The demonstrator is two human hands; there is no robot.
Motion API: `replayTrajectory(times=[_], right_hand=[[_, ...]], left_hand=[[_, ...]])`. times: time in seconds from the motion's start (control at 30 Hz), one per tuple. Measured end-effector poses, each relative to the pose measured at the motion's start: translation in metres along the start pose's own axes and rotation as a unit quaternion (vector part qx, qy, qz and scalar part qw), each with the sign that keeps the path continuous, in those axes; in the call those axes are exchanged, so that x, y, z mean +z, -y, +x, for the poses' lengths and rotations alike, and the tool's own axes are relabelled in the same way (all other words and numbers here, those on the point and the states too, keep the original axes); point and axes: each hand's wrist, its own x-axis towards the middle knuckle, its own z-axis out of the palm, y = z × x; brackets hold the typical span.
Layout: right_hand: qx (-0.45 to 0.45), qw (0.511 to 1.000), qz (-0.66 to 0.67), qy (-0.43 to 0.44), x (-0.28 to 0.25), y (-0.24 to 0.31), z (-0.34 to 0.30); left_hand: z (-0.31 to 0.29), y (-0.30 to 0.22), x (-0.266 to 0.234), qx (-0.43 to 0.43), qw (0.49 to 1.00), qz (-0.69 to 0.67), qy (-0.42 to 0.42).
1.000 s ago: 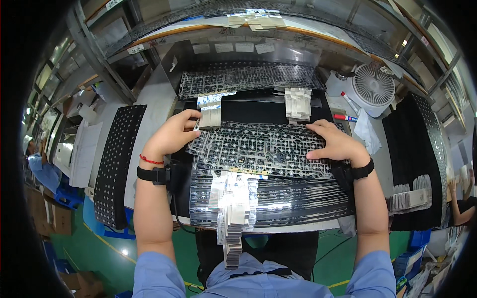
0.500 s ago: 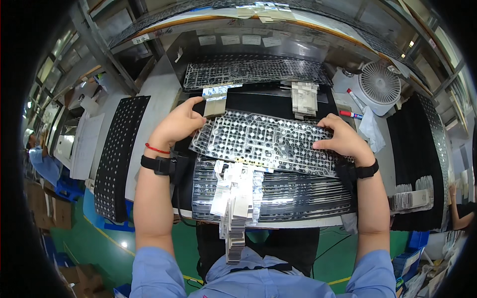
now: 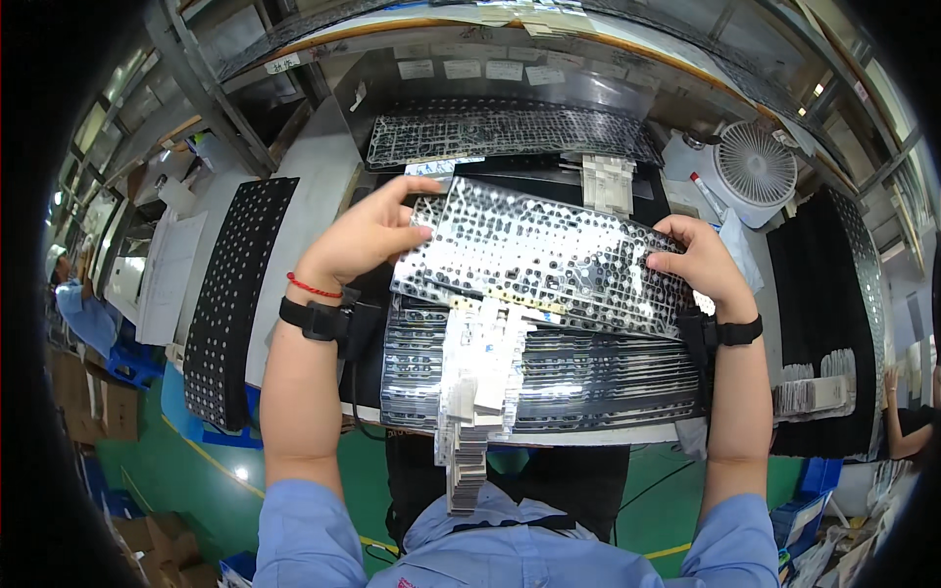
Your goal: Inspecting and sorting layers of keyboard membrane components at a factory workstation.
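A clear keyboard membrane sheet [image 3: 539, 250] covered in black and white key spots is held up at a slant, its right end lower. At its upper left corner, my left hand [image 3: 368, 235] pinches the edge between thumb and fingers. My right hand [image 3: 706, 260] grips the right end, thumb on the face. Just in front lies a stack of similar sheets [image 3: 608, 382]. Pale connector tails [image 3: 480, 353] from the stack hang over the table's front edge. Behind, another stack of membrane sheets [image 3: 510, 137] rests on the bench, with a bundle of tails [image 3: 608, 183] pointing toward me.
On the right stand a white fan [image 3: 755, 162], a red and white marker [image 3: 708, 194] and a crumpled cloth [image 3: 733, 245]. Dotted black sheets [image 3: 235, 304] lie at the left; a black pile [image 3: 818, 284] with tails is at the right. A shelf [image 3: 412, 29] spans the back.
The membrane sheet has been raised and tilted, and it now catches more glare. Both hands have shifted somewhat to the right with it.
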Motion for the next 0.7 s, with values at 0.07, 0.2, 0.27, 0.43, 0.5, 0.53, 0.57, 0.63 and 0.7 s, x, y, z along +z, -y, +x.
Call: replayTrajectory(times=[0.07,0.2,0.27,0.43,0.5,0.53,0.57,0.63,0.7], right_hand=[[0.016,1.0,0.011,-0.009,-0.002,0.001,-0.001],[0.032,0.999,-0.01,-0.031,-0.01,-0.005,-0.003],[0.034,0.998,-0.016,-0.041,-0.011,-0.005,-0.004],[-0.023,0.995,0.05,-0.084,-0.027,-0.01,-0.008],[-0.01,0.993,0.104,-0.046,-0.032,-0.005,-0.01],[-0.004,0.991,0.13,-0.028,-0.031,-0.002,-0.01],[0.0,0.99,0.14,-0.017,-0.025,-0.002,-0.008],[0.013,0.999,0.049,-0.008,-0.011,-0.002,-0.003],[0.041,0.998,-0.05,0.003,-0.001,0.002,0.001]], left_hand=[[0.003,0.009,-0.001,0.023,1.0,0.01,0.001],[-0.002,-0.007,0.004,0.015,0.999,-0.027,-0.038],[-0.002,-0.004,0.003,0.009,1.0,-0.005,-0.026],[0.003,0.0,0.012,0.008,0.999,0.035,-0.034],[0.006,0.005,0.014,0.028,0.998,0.042,-0.034],[0.007,0.008,0.013,0.032,0.999,0.027,-0.027],[0.007,0.011,0.011,0.036,0.999,0.013,-0.019],[0.007,0.001,0.019,0.029,0.999,-0.03,-0.001],[-0.002,-0.012,0.027,0.005,0.996,-0.086,0.011]])
